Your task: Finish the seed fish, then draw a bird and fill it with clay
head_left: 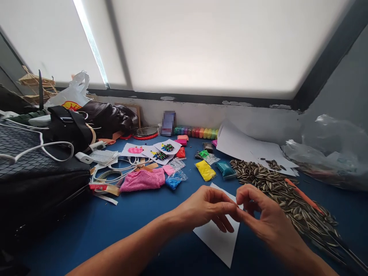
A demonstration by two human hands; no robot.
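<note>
Over a white sheet of paper (217, 243), my left hand (207, 205) and my right hand (263, 211) meet at the fingertips. Both hands are closed in a pinch, thumb against forefinger, with the other left fingers bent downward. Whatever sits between the fingertips is too small or too hidden to make out. Beyond the hands lie a yellow packet (205, 170) and a teal packet (226, 170) of what looks like modelling clay. To the right of my right hand spreads a heap of striped sunflower seeds (258, 176).
An orange-handled tool (304, 195) lies on the seeds. Left are a pink cloth (143, 180), white cables (115, 174) and a black bag (46, 191). Decorated paper pieces (149, 152), a blue packet (173, 181), large white sheets (244, 140) and a plastic bag (336, 153) lie farther back.
</note>
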